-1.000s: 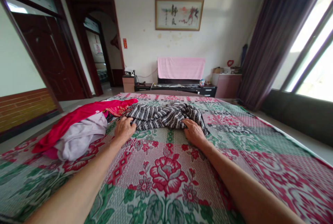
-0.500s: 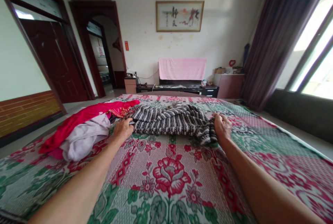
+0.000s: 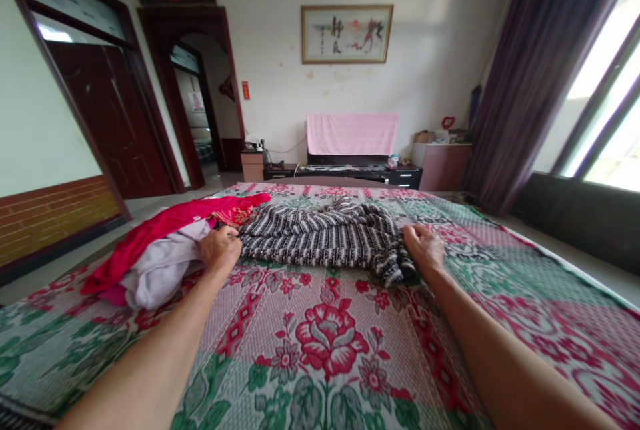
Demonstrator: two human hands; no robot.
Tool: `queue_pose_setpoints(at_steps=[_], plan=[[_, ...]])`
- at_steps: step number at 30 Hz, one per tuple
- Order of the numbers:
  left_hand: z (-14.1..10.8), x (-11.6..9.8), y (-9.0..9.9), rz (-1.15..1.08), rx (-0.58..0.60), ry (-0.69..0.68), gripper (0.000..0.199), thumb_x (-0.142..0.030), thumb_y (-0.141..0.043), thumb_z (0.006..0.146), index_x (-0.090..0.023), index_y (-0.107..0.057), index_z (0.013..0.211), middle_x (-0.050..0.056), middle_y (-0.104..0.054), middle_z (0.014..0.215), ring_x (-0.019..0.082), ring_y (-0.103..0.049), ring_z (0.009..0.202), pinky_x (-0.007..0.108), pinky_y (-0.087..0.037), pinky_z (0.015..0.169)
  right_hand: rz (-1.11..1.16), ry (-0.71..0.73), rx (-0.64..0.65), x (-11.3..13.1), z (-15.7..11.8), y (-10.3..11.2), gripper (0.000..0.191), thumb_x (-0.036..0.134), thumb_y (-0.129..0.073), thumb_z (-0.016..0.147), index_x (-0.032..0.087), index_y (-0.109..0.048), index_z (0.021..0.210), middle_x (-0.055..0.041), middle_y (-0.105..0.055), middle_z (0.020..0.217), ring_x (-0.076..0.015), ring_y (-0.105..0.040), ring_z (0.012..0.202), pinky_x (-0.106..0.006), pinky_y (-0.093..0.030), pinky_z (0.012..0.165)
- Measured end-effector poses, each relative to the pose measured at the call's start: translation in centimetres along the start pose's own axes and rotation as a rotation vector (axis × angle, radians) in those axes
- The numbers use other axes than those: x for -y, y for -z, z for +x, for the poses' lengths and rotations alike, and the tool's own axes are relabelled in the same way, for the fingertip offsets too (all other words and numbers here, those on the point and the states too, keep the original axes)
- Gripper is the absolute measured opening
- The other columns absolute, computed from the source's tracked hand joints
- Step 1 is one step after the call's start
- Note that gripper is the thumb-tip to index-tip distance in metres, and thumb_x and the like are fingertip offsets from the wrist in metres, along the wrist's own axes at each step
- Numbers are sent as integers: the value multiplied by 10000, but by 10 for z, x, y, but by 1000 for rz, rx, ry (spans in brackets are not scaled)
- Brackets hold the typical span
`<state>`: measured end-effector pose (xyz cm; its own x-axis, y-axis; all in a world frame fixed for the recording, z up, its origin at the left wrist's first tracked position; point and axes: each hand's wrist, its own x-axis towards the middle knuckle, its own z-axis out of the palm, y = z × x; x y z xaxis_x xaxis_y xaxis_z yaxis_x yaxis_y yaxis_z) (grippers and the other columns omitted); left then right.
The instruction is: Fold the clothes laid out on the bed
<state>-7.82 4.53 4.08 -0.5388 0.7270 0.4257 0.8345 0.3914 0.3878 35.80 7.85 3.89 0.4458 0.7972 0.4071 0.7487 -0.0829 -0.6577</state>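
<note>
A black-and-white striped knit garment [image 3: 315, 243], perhaps a sweater, lies bunched lengthwise across the flowered bedcover [image 3: 330, 330]. My left hand [image 3: 221, 247] grips its left end, fingers closed on the knit, close beside the pile of clothes. At the opposite end my right hand [image 3: 423, 247] is closed on the garment's edge. A loose, crumpled part of the knit hangs down just inside my right hand. The fingertips of both hands are partly hidden in the folds.
Left of the knit lie a red garment [image 3: 165, 237] and a pale grey garment [image 3: 163, 273], heaped together. Beyond the bedcover stands a low black cabinet [image 3: 410, 177] under a pink cloth [image 3: 353, 134]. A purple curtain [image 3: 520, 83] hangs at the right by the window.
My left hand has moved left, drawing the knit's left end with it. My right hand has shifted slightly left, and the striped fabric lies flatter and nearer.
</note>
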Motion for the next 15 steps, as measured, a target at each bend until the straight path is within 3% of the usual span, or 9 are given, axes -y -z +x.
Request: queue_pose_setpoints(at_steps=[5,10,13,15], plan=[[2,4,-3,116,246,64,331,-297,-485,742,-207,-751,917,140,-712,1019,311,-647,960,366,-485,744,-82,-48,58,4,-1,4,481,439,-359,802,164,-749,860,-108,-669,717,-257,-594,771,-314,-399,691],[5,6,-7,127,221,40,325,-300,-501,728,-197,-755,903,155,-715,1001,319,-649,973,374,-490,755,56,-158,47,-9,13,10,426,482,-446,756,158,-722,768,-108,-631,632,-260,-585,699,-332,-420,644],[5,6,-10,139,215,59,322,-300,-502,733,-180,-753,895,165,-711,1000,330,-646,975,382,-491,752,270,-232,125,-20,23,17,481,556,-431,766,144,-678,738,-84,-584,548,-236,-557,584,-327,-426,555],[5,6,-10,152,214,81,313,-294,-509,732,-172,-752,887,168,-712,985,334,-645,962,386,-491,740,363,-201,177,-27,27,21,525,563,-358,807,139,-663,749,-71,-561,520,-221,-541,536,-318,-426,522]])
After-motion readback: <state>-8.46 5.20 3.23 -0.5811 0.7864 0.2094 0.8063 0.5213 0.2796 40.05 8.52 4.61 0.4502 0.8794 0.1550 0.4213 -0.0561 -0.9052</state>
